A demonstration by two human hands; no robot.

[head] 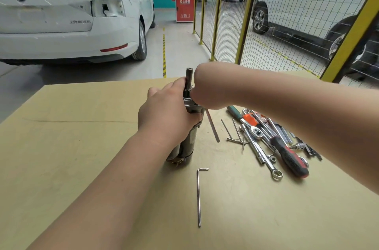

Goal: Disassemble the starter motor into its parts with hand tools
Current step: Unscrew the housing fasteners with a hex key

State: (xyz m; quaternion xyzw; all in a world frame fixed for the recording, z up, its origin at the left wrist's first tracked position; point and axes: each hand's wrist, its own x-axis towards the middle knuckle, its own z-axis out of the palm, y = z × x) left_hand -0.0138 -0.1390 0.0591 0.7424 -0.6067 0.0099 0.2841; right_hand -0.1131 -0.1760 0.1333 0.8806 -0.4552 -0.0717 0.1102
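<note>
Starter motor (189, 143) stands upright on cardboard table (82, 131), shaft (189, 75) pointing up. I see left hand (166, 114) wrapped round top. Right hand (207, 85) right beside shaft; fingers hidden, can't tell.

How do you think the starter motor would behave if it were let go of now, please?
The starter motor stands on end, tall and narrow, so it would probably tip. Its round body would then likely roll on the flat cardboard. It looks like solid metal, so it is probably heavy for its size; the left hand grips its body.
</note>
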